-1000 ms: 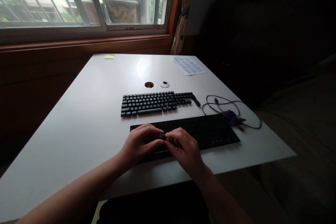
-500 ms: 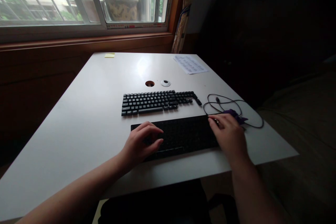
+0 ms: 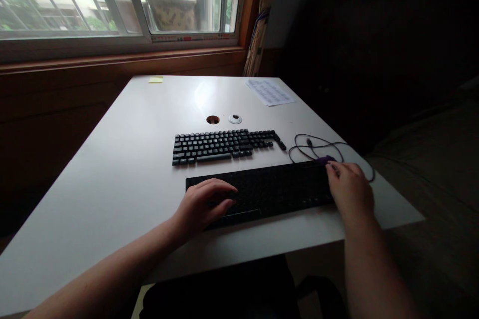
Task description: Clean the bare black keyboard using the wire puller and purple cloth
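Observation:
A long black keyboard base (image 3: 277, 187) lies near the table's front edge; its surface is too dark to make out in detail. Over its left end, my left hand (image 3: 211, 202) rests with curved fingers, the thumb apart from the index finger and nothing seen between them. My right hand (image 3: 350, 184) is at the upper right corner of the base, thumb and fingertips pinched together; whatever they hold is too small to name. Just behind those fingertips lies a purple item (image 3: 325, 160), partly hidden. Black keycaps (image 3: 213, 144) are laid out in keyboard-like rows behind the base.
A black cable (image 3: 299, 135) with a plug loops at the right. Farther back on the white table (image 3: 112, 159) are a round hole (image 3: 213, 119), a white round cover (image 3: 235, 118), printed sheets (image 3: 271, 92) and a yellow note (image 3: 155, 79). A window is behind.
My right hand has moved right along the top of the base to its corner, partly covering the purple item. My left hand has hardly moved.

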`<move>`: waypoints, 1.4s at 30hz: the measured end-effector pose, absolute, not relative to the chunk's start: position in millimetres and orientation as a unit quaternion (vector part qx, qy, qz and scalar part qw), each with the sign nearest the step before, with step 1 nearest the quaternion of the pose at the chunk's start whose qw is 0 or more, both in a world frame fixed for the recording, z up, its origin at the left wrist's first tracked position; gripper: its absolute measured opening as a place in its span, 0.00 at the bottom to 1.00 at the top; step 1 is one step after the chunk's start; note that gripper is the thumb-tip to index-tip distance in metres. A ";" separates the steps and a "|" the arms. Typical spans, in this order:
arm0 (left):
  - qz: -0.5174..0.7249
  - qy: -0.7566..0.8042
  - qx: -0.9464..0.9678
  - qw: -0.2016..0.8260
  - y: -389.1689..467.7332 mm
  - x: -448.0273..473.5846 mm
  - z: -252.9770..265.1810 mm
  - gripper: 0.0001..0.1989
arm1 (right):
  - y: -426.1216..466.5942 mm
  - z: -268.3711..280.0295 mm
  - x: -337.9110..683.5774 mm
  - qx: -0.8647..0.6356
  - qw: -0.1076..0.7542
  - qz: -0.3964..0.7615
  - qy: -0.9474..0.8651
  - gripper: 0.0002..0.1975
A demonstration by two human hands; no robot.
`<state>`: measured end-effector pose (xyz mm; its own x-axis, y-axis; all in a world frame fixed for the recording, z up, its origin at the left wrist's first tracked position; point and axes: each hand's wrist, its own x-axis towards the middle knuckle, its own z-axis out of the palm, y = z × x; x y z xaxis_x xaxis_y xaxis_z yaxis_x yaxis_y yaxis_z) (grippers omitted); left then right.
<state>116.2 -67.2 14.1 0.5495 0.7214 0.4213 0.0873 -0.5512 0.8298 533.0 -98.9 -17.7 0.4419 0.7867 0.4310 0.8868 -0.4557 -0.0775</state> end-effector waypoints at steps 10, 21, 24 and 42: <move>0.392 0.281 0.728 0.488 -67.0 117.3 11.1 0.10 | -87.6 -12.6 540.9 -0.871 0.116 -0.138 -0.458 0.18; 0.396 0.284 0.726 0.486 -66.1 117.0 9.4 0.08 | -90.9 -2.2 541.6 -0.864 0.086 -0.118 -0.482 0.21; 0.391 0.289 0.732 0.478 -65.9 116.6 8.2 0.08 | -91.3 -2.8 544.5 -0.860 0.106 -0.145 -0.478 0.19; 0.387 0.284 0.748 0.457 -64.4 116.2 8.6 0.09 | -91.6 -11.3 564.6 -0.840 0.087 -0.117 -0.523 0.14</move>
